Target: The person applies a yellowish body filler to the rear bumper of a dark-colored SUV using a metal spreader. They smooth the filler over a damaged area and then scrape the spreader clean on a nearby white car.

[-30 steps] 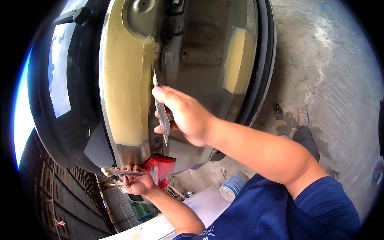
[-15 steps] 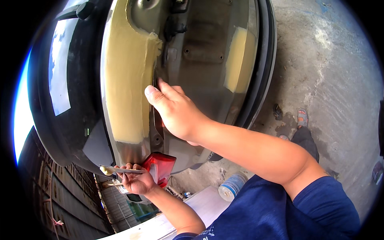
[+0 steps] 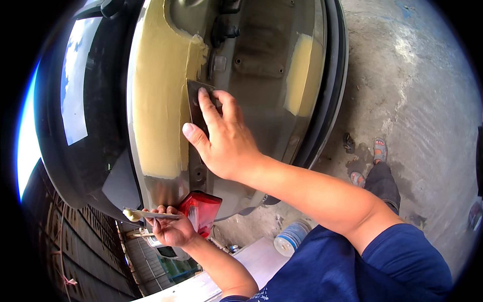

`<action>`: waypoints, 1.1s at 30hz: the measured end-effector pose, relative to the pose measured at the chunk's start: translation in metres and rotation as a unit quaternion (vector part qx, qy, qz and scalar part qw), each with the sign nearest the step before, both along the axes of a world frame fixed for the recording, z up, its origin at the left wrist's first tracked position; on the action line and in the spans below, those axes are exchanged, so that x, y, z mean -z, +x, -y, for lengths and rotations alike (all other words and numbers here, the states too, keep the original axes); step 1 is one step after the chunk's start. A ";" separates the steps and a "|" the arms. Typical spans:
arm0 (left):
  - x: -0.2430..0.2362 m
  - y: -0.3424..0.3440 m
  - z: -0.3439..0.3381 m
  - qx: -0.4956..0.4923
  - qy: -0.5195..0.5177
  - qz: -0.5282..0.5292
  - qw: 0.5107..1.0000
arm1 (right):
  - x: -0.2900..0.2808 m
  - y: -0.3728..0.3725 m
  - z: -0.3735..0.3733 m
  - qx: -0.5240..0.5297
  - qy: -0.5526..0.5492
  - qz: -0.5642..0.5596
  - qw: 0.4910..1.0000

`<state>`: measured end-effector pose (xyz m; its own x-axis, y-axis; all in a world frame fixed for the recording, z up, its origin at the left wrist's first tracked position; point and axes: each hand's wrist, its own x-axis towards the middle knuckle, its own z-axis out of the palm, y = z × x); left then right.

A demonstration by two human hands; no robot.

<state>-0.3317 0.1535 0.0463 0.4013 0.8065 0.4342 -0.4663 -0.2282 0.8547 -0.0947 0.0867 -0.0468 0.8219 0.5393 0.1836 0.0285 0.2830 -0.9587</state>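
My right hand (image 3: pixel 224 141) holds a thin, flat metal spreader (image 3: pixel 194 103) against the car's rear panel, thumb apart and fingertips pressed on the blade, along the inner edge of a long yellow filler patch (image 3: pixel 156 95). A smaller filler patch (image 3: pixel 299 73) lies farther right on the grey panel. Lower left, my left hand (image 3: pixel 173 229) grips a narrow flat plate (image 3: pixel 156 215) with a pale dollop of filler (image 3: pixel 132 215) on its end, just beside the red tail light (image 3: pixel 204 209).
Dark rear glass (image 3: pixel 90 156) is at the left. A blue-and-white bucket (image 3: pixel 292 236) stands on the concrete floor (image 3: pixel 417 110) below a white surface (image 3: pixel 241 264). My sandalled foot (image 3: pixel 380 148) is at the right, near a dark object (image 3: pixel 348 142). A metal roof (image 3: pixel 75 251) shows lower left.
My right hand has moved up the panel and laid the spreader flat against it, its fingers more stretched and apart over the blade. My left hand with the plate has barely moved.
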 end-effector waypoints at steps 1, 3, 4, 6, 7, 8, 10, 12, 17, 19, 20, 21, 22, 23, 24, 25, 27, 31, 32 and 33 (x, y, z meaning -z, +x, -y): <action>0.000 0.001 0.000 -0.004 0.000 -0.001 1.000 | 0.000 -0.004 -0.002 0.018 -0.002 0.019 1.000; 0.001 0.001 0.001 -0.012 0.001 -0.002 1.000 | 0.001 -0.014 -0.002 0.038 0.008 0.051 0.998; 0.001 0.000 0.001 -0.010 0.002 -0.004 1.000 | 0.002 -0.020 -0.001 0.040 0.008 0.064 0.997; 0.001 -0.001 0.001 -0.006 0.004 -0.007 1.000 | 0.003 -0.029 0.002 0.032 0.014 0.081 0.996; 0.000 -0.002 0.000 0.025 0.005 -0.014 1.000 | 0.005 -0.033 0.004 0.022 0.020 0.085 0.996; 0.000 -0.003 -0.001 0.055 0.006 -0.021 0.998 | 0.007 -0.036 0.007 0.013 0.025 0.090 0.996; -0.001 -0.004 0.001 0.070 0.011 -0.052 0.996 | 0.013 -0.041 0.018 0.011 0.035 0.128 0.991; -0.002 -0.006 0.013 0.031 0.021 -0.098 0.994 | 0.017 -0.040 0.035 -0.003 0.077 0.139 0.987; 0.017 0.045 0.070 -0.032 -0.015 -0.132 0.991 | 0.026 -0.025 0.077 -0.257 0.375 0.033 0.890; 0.017 0.067 0.085 0.120 -0.030 -0.116 0.986 | 0.039 -0.026 0.078 -0.336 0.418 0.045 0.843; 0.014 0.064 0.088 -0.043 -0.004 -0.126 0.991 | 0.050 -0.025 0.075 -0.266 0.366 0.122 0.883; 0.011 0.061 0.087 -0.049 0.015 -0.124 0.991 | 0.061 -0.019 0.070 -0.206 0.308 0.202 0.907; 0.009 0.060 0.087 -0.075 0.021 -0.112 0.991 | 0.063 -0.015 0.065 -0.138 0.256 0.227 0.929; 0.007 0.058 0.087 -0.101 0.027 -0.100 0.989 | 0.063 -0.010 0.060 -0.070 0.202 0.250 0.944; 0.006 0.056 0.087 -0.092 0.034 -0.092 0.991 | 0.063 -0.004 0.052 -0.008 0.157 0.238 0.958; 0.003 0.048 0.091 -0.092 0.043 -0.085 0.991 | 0.057 0.000 0.043 0.047 0.117 0.221 0.967; 0.005 0.046 0.088 -0.080 0.048 -0.077 0.993 | 0.052 0.019 0.020 0.133 0.060 0.187 0.971; 0.008 0.036 0.092 -0.094 0.039 -0.075 0.992 | 0.045 0.036 -0.009 0.185 0.046 0.179 0.965; 0.010 0.032 0.092 -0.098 0.035 -0.073 0.992 | 0.043 0.035 -0.011 0.189 0.048 0.182 0.964; 0.011 0.032 0.093 -0.099 0.031 -0.075 0.992 | 0.041 0.033 -0.012 0.194 0.050 0.185 0.962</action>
